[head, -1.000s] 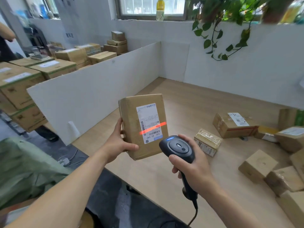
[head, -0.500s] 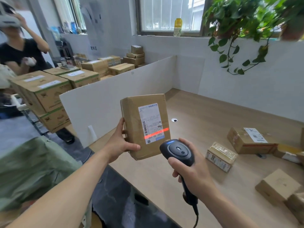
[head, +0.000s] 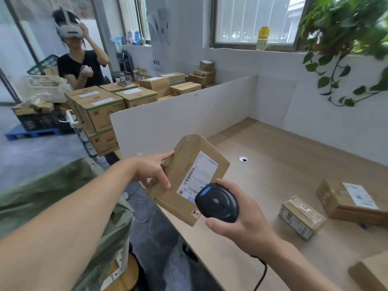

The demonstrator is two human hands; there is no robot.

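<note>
A small taped parcel [head: 301,217] and a larger labelled box [head: 350,202] lie near each other on the wooden tabletop [head: 273,164], under a trailing plant [head: 340,28]. Beyond the white partition [head: 178,122] stand stacked cartons [head: 100,110], and a person [head: 79,66] in a black top touches a headset [head: 70,31].

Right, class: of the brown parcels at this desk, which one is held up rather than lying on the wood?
The tilted parcel gripped by the left hand, next to the scanner; the rest lie on the desk.
</note>
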